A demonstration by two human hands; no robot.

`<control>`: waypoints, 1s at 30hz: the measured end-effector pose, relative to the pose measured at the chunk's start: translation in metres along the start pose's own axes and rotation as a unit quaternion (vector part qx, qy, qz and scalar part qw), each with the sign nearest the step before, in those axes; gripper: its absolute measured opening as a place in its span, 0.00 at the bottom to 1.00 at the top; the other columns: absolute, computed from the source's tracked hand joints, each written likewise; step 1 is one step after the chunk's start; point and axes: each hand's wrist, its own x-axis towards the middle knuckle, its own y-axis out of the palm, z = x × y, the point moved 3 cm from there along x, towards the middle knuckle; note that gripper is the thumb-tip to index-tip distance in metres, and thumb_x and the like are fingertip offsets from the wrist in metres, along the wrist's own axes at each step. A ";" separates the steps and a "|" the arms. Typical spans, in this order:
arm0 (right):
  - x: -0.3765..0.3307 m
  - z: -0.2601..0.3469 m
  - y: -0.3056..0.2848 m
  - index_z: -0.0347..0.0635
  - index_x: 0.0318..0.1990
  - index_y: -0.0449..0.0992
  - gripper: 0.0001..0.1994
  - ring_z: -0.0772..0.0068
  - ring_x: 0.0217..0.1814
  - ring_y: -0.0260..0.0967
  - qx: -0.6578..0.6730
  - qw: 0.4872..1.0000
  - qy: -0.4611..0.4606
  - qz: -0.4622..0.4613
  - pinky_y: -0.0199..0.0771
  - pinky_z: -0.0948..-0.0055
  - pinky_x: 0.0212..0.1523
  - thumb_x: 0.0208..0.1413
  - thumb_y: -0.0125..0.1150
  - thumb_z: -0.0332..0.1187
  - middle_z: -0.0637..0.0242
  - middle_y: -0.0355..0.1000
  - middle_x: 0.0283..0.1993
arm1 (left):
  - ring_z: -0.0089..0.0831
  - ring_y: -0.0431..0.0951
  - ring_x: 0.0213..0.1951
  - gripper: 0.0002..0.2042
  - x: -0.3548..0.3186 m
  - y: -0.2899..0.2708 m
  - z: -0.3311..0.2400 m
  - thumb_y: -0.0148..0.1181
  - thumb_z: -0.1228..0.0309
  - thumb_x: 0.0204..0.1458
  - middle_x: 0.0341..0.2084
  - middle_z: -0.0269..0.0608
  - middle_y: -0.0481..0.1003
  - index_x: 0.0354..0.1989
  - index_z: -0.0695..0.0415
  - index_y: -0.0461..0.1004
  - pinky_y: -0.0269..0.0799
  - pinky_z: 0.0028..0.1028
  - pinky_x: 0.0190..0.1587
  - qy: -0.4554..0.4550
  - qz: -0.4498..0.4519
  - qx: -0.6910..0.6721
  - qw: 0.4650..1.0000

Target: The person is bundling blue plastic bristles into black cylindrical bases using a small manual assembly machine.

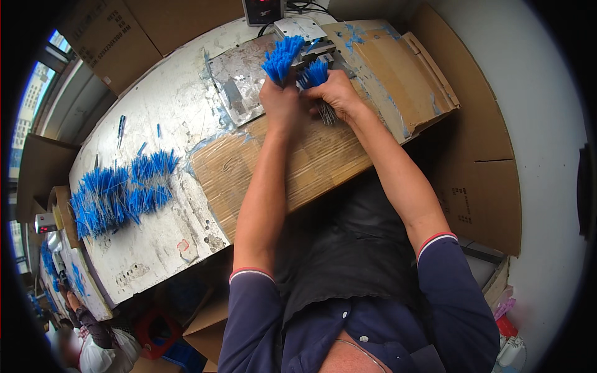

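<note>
My left hand (pixel 280 104) is closed around a bundle of blue-tipped wires (pixel 283 57), its blue ends fanning out above the fist. Beside it, my right hand (pixel 339 94) grips a second, smaller bundle of blue-tipped wires (pixel 314 73). Bare metal stems (pixel 326 113) stick out below that grip. The hands are close together, over the far edge of a taped cardboard sheet (pixel 323 161). Just beyond them is a metal fixture (pixel 317 50) on the table. The left fingers are partly hidden and blurred.
Loose piles of blue-tipped wires (pixel 102 199) lie on the worn white table (pixel 168 230) at left. A dark pen-like tool (pixel 121 130) lies behind them. A box with a red display (pixel 262 11) stands at the back, a cardboard box (pixel 404 74) at right. Another person (pixel 102 345) works at lower left.
</note>
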 end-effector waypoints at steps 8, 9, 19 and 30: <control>-0.006 -0.015 -0.005 0.30 0.37 0.76 0.10 0.66 0.23 0.77 0.169 0.985 -0.010 0.021 0.83 0.67 0.19 0.48 0.71 0.19 0.58 0.77 0.28 | 0.21 0.79 0.31 0.07 0.000 0.002 0.003 0.64 0.68 0.60 0.28 0.34 0.82 0.39 0.59 0.81 0.72 0.27 0.35 0.002 0.005 -0.009 1.000; -0.005 -0.016 -0.005 0.30 0.37 0.75 0.10 0.65 0.22 0.77 0.152 0.988 -0.013 0.024 0.83 0.66 0.19 0.47 0.70 0.19 0.57 0.76 0.27 | 0.21 0.79 0.31 0.07 0.000 0.002 0.004 0.64 0.68 0.60 0.28 0.34 0.82 0.39 0.59 0.81 0.72 0.27 0.35 0.001 0.005 -0.008 1.000; 0.029 -0.017 -0.032 0.27 0.25 0.73 0.06 0.60 0.20 0.76 0.109 0.983 0.032 -0.146 0.82 0.63 0.18 0.45 0.67 0.15 0.52 0.74 0.23 | 0.25 0.80 0.27 0.06 0.005 -0.003 0.007 0.61 0.71 0.62 0.30 0.38 0.81 0.41 0.61 0.77 0.72 0.29 0.29 -0.031 -0.060 -0.025 0.997; 0.043 -0.010 -0.032 0.22 0.29 0.73 0.05 0.57 0.20 0.77 0.109 0.978 0.054 -0.172 0.82 0.59 0.19 0.47 0.65 0.16 0.46 0.75 0.25 | 0.22 0.81 0.31 0.06 0.008 -0.007 0.016 0.61 0.71 0.62 0.32 0.36 0.82 0.42 0.60 0.79 0.74 0.25 0.32 0.017 -0.087 -0.006 0.996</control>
